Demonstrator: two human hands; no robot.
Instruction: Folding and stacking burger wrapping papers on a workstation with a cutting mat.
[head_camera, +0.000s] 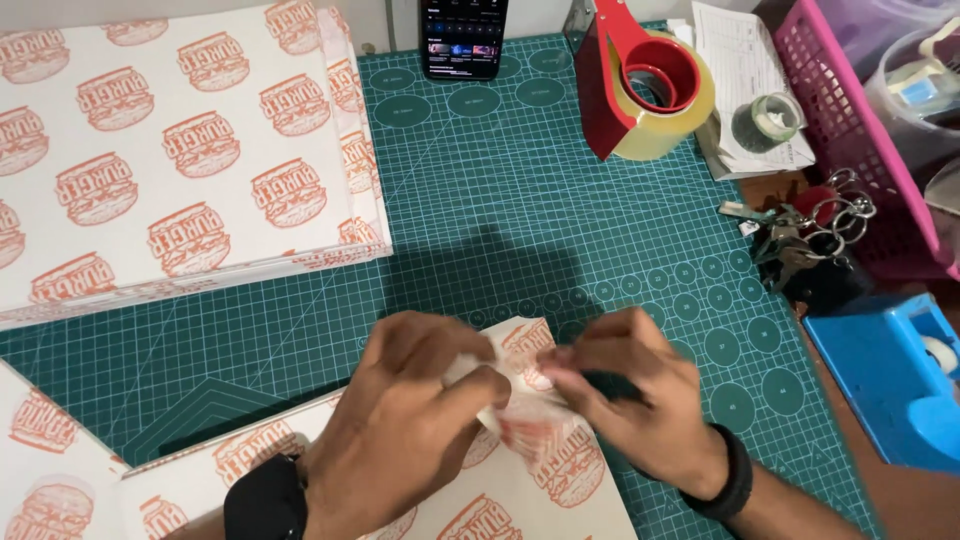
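A white paper sheet with orange burger prints (560, 480) lies at the near edge of the green cutting mat (500, 200). My left hand (410, 420) and my right hand (630, 400) meet over its upper corner. Both pinch the folded corner between thumb and fingers. The paper between the fingertips is blurred. A black band sits on each wrist.
A stack of the same printed sheets (170, 150) fills the far left. A phone (463, 38) stands at the back. A red tape dispenser (640, 85), papers, a pink basket (850, 120), keys (810, 235) and a blue tape holder (890, 370) line the right side.
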